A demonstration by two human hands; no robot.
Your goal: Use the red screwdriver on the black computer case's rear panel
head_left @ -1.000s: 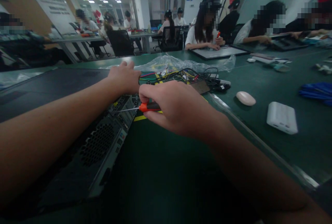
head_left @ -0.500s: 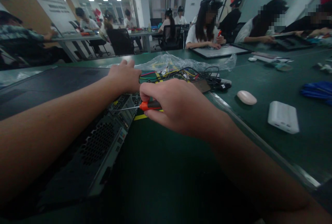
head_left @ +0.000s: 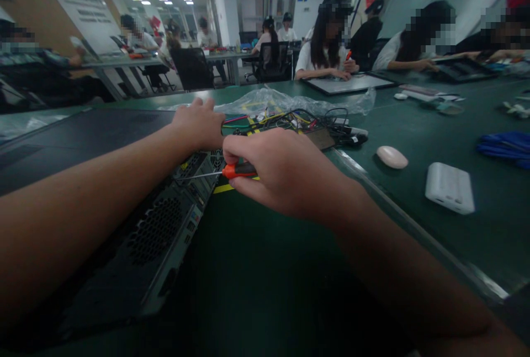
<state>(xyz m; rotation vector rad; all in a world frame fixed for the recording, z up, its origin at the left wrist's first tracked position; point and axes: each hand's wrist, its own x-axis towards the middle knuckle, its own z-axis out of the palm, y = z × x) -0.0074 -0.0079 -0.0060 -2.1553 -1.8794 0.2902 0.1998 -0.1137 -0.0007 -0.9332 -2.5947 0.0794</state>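
Observation:
A black desktop computer case (head_left: 99, 125) lies on its side at the left, its rear panel with a honeycomb vent (head_left: 155, 230) turned toward the right. My left hand (head_left: 201, 125) rests on the case near its far rear corner, fingers extended away from me and their tips partly hidden. In my right hand (head_left: 285, 172), closed around the handle, is a screwdriver (head_left: 235, 170) with an orange and black grip. Its thin shaft points left at the rear panel, by the slot covers. Whether the tip sits in a screw, I cannot tell.
Behind my hands lie tangled cables (head_left: 306, 120) and clear plastic wrap (head_left: 265, 97). To the right are a pale oval case (head_left: 391, 157), a white box-shaped device (head_left: 450, 187) and a blue bundle (head_left: 505, 147). Across the green table (head_left: 256, 268), several people work.
The view has shifted very slightly. Both hands and the screwdriver stay in nearly the same place against the computer case.

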